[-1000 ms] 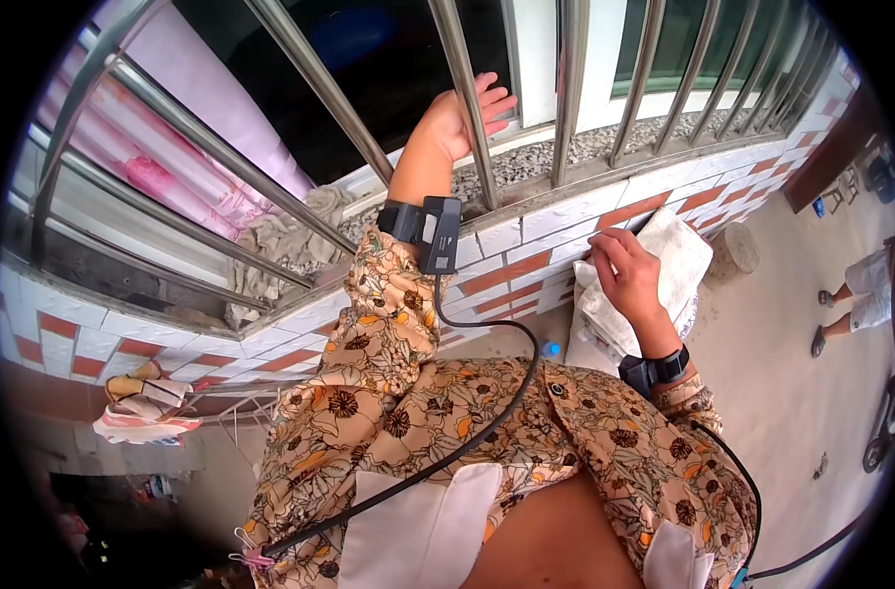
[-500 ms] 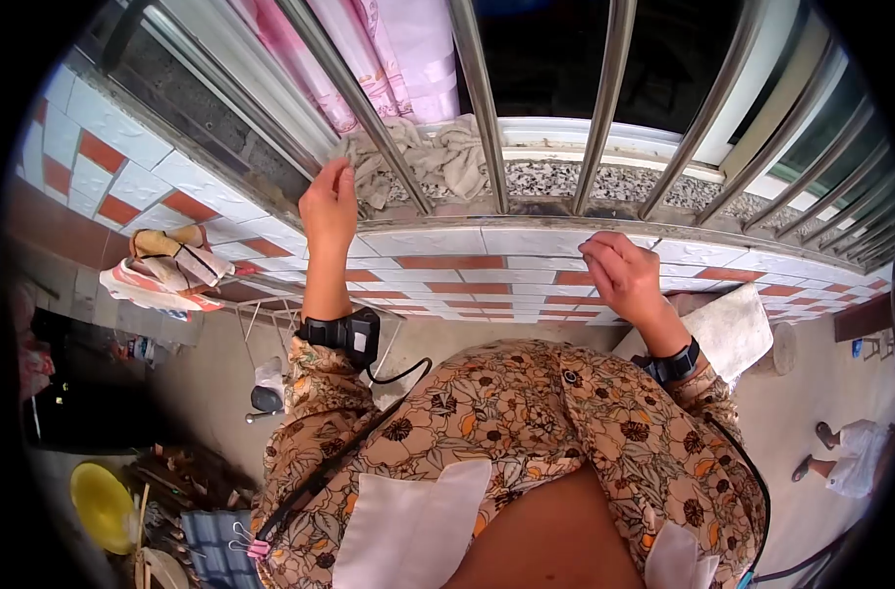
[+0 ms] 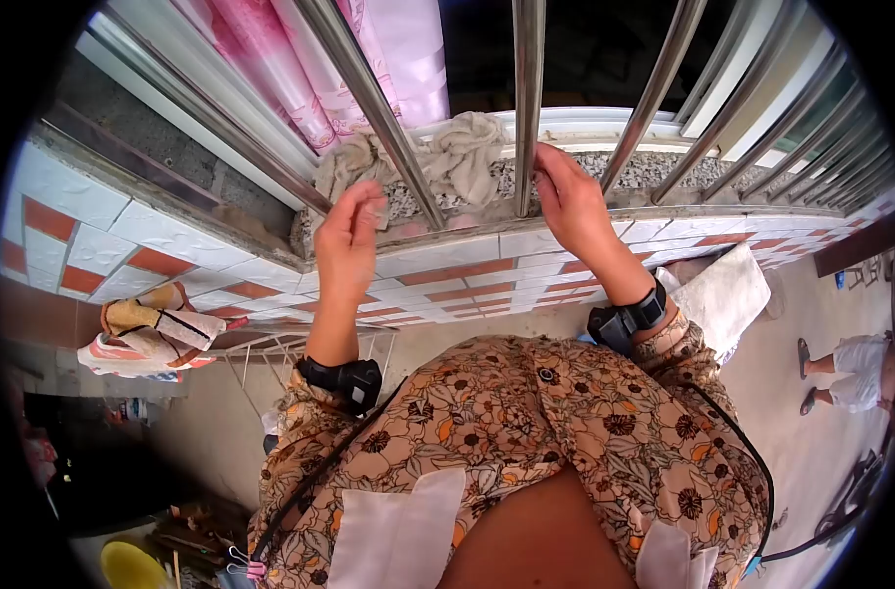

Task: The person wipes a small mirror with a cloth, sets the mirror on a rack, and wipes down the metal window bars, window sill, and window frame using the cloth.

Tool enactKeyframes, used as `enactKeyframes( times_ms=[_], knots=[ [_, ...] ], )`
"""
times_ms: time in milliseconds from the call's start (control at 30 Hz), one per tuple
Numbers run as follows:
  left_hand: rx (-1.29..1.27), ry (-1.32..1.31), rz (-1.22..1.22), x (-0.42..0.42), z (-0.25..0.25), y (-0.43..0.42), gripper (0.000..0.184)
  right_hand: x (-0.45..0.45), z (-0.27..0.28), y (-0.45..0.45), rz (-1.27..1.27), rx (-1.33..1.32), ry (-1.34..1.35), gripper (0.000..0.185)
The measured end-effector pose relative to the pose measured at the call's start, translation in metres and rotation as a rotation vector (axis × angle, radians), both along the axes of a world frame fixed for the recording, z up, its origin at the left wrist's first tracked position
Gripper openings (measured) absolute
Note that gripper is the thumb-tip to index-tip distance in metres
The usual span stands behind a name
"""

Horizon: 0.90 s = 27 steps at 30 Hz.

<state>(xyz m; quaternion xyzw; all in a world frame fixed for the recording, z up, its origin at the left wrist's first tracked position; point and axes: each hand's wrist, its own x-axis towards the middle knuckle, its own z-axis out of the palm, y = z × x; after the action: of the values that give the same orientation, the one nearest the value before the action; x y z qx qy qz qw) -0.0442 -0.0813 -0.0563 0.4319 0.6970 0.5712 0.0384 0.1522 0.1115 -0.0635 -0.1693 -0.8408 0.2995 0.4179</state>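
1. Your left hand (image 3: 347, 236) is at the gap between two bars, fingers bent toward the thumb. You can't tell from this view whether the fingertips are pinching anything.
2. Your right hand (image 3: 573, 201) is beside another metal bar (image 3: 528, 108), thumb and fingers a little apart, with nothing visible in it. Whether the fingertips touch that bar is unclear.
3. Grey cloth (image 3: 467, 162) lies bunched on the speckled ledge (image 3: 585, 169) behind the bars, between your two hands. One part sits close to the left fingers; the other, twisted part is nearer the right hand.
4. What has just changed: half a second ago your right hand was below the ledge, in front of the tiled wall (image 3: 457, 270), with its fingertips together. It is now up at bar level and looser. Your left hand remains at the cloth's left end.
5. So both hands now flank the cloth, which looks within easy reach from either side; the bars probably limit how freely you can handle it.
6. Beyond the cloth hangs a pink curtain (image 3: 310, 79). Outside, a pale sack (image 3: 722, 294) is below your right forearm.
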Motion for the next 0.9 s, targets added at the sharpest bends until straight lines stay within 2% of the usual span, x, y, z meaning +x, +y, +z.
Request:
enactKeyframes(
  times_ms=[67,133,167,233,267,300,333,367,433,467,500,533,567,600,667,700,733,767,800,833,867,900],
  knots=[
    [0.007,0.405,0.017,0.002,-0.026,0.032,0.023,-0.031,0.0,0.025,-0.014,-0.015,-0.056,0.03],
    [-0.056,0.327,-0.001,-0.017,-0.028,0.049,0.023,-0.055,0.007,0.045,0.352,-0.788,0.156,0.032],
    [-0.132,0.244,-0.011,-0.024,-0.028,0.057,0.022,-0.064,0.007,0.044,0.339,-0.784,0.158,0.032],
    [-0.082,0.347,-0.048,-0.028,-0.025,0.075,0.028,-0.08,0.006,0.044,0.456,-0.601,-0.11,0.041],
    [-0.27,0.326,-0.032,-0.028,-0.022,0.081,0.033,-0.088,0.0,0.047,0.446,-0.601,-0.114,0.041],
    [-0.463,0.305,-0.016,-0.03,-0.02,0.085,0.04,-0.095,-0.008,0.05,0.379,-0.18,-0.23,0.04],
    [-0.543,0.279,-0.099,-0.045,-0.021,0.092,0.054,-0.099,-0.015,0.055,0.304,0.245,-0.336,0.04],
    [-0.552,0.277,-0.103,-0.046,-0.018,0.1,0.054,-0.096,-0.017,0.056,0.303,0.235,-0.337,0.04],
    [-0.486,0.135,-0.326,-0.038,-0.009,0.114,0.058,-0.083,-0.013,0.057,0.011,0.388,-0.587,0.04],
    [-0.507,0.108,-0.418,-0.03,-0.01,0.13,0.057,-0.067,0.001,0.055,-0.175,0.319,-0.729,0.039],
    [-0.532,0.081,-0.511,-0.025,-0.013,0.145,0.057,-0.054,0.003,0.06,-0.302,0.267,-0.744,0.039],
    [-0.45,-0.037,-0.658,-0.019,-0.014,0.159,0.056,-0.049,0.014,0.055,-0.416,0.266,-0.961,0.038],
    [-0.362,-0.152,-0.799,-0.015,-0.016,0.168,0.055,-0.045,0.004,0.057,-0.504,0.32,-0.946,0.039],
    [-0.365,-0.15,-0.793,-0.015,-0.02,0.171,0.055,-0.043,-0.002,0.054,-0.584,0.371,-0.933,0.04],
    [-0.186,-0.138,-0.897,-0.024,-0.024,0.169,0.049,-0.049,-0.007,0.057,-0.646,0.35,-0.979,0.047],
    [-0.178,-0.139,-0.879,-0.024,-0.011,0.151,0.049,-0.053,-0.005,0.055,-0.701,0.371,-0.98,0.05],
    [-0.115,-0.354,-0.824,-0.024,-0.002,0.123,0.047,-0.054,-0.001,0.055,-0.645,0.389,-0.856,0.05],
    [-0.05,-0.57,-0.765,-0.023,0.007,0.096,0.045,-0.058,0.006,0.051,-0.634,0.393,-0.857,0.05],
    [-0.026,-0.676,-0.671,-0.026,0.007,0.077,0.037,-0.063,0.012,0.048,-0.485,0.321,-0.882,0.05],
    [-0.024,-0.683,-0.67,-0.022,0.005,0.06,0.037,-0.064,0.015,0.048,-0.342,0.247,-0.906,0.051],
    [-0.092,-0.64,-0.586,-0.014,0.003,0.042,0.036,-0.068,0.001,0.055,-0.143,0.313,-0.69,0.048],
    [-0.159,-0.594,-0.509,-0.007,0.001,0.028,0.034,-0.073,-0.001,0.06,0.039,0.27,-0.62,0.045]
  ],
)
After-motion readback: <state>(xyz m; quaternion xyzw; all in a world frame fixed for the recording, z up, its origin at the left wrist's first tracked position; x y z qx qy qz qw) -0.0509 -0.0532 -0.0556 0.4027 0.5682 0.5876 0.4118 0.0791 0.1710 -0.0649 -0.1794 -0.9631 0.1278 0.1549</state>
